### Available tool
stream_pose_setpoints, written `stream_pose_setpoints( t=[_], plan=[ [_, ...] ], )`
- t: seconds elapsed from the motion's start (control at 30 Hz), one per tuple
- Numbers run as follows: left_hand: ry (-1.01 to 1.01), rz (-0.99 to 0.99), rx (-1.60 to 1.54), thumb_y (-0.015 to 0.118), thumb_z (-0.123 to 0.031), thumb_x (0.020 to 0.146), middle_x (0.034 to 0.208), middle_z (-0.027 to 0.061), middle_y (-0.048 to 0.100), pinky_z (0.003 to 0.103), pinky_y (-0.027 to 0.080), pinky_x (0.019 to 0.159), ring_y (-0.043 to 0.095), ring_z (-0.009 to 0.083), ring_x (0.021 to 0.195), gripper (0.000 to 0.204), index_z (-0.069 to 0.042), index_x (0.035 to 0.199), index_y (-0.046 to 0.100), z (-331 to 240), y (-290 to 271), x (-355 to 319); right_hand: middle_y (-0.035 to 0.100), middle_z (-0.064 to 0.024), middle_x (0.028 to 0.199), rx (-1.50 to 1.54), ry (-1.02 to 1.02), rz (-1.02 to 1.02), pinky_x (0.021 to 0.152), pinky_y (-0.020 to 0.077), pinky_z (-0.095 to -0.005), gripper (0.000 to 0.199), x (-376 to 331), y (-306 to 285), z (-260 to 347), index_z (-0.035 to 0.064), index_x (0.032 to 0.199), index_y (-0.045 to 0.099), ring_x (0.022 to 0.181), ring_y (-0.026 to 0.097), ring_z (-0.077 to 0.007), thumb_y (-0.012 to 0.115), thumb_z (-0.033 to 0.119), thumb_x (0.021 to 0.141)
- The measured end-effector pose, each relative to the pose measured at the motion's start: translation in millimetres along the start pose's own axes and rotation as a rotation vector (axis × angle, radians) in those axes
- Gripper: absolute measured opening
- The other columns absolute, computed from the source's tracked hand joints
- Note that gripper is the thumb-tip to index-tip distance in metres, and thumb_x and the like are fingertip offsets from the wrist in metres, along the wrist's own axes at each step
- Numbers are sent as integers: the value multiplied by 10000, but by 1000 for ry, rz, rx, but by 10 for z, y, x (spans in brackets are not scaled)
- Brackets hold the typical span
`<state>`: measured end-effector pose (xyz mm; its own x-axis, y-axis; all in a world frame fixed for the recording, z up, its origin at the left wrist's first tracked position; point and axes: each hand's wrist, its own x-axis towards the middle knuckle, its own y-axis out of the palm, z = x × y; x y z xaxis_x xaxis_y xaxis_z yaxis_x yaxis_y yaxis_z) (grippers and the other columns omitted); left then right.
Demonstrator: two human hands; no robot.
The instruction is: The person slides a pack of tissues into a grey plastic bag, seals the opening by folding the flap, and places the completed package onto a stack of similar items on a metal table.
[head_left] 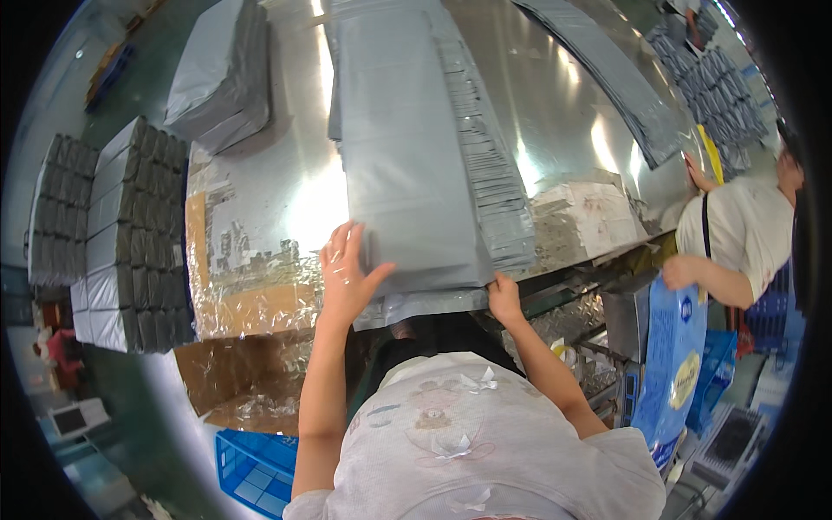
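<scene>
Fingers (340, 247) of left hand (347, 277) spread flat, pressing on near-left corner of grey poly-mailer stack (407, 165); no grasp. Right hand (503, 297) pinches stack's near-right corner, fingers curled under edge. Stack lies on shiny metal table (563, 113), near edge. Blue crate (256, 468) below left. Coworker's hand (682, 271) at right.

Steel table (563, 113), folded grey bag bundles at left (130, 234), blue crate (256, 464) below, plastic-wrapped cardboard (251, 277), a co-worker in white (745, 234) beside a blue sack (672, 355).
</scene>
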<state>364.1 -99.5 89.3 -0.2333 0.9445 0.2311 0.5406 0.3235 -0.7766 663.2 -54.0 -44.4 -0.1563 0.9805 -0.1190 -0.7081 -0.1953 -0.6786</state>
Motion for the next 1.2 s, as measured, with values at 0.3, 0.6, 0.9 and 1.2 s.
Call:
stream_pose_setpoints(
  t=[0.3, 0.6, 0.9, 1.2],
  plan=[
    [279, 206, 221, 771, -304, 538, 1338, 137, 320, 488, 197, 1004, 263, 302, 1253, 836, -115, 1262, 397, -157, 424, 252, 569, -90, 659, 615, 494, 316, 491, 459, -296, 284, -194, -89, 98, -3, 847, 574, 586, 574, -169, 492, 268, 871],
    [63, 58, 226, 773, -252, 542, 1307, 163, 343, 469, 197, 1005, 287, 298, 1237, 829, -71, 1256, 391, -53, 372, 115, 488, -65, 656, 1674, 948, 232, 556, 433, -292, 272, 438, -205, 586, 52, 692, 449, 635, 509, -204, 542, 249, 855],
    [-1137, -694, -1340, 537, -196, 839, 782, 62, 558, 244, 430, 576, 545, 145, 684, 217, -13, 953, 511, 1036, -2, -1127, 420, -23, 591, 1674, 978, 235, 510, 362, -285, 287, 599, -190, 582, 86, 671, 426, 561, 454, -183, 541, 276, 853],
    [-1141, -114, -1417, 487, -361, 856, 550, 15, 469, 234, 258, 398, 373, 118, 428, 316, -77, 717, 505, 402, 370, -1111, 322, 2, 550, 1591, 1049, 348, 464, 247, -266, 257, 707, -305, 640, 117, 682, 399, 500, 312, -138, 500, 267, 865]
  ],
)
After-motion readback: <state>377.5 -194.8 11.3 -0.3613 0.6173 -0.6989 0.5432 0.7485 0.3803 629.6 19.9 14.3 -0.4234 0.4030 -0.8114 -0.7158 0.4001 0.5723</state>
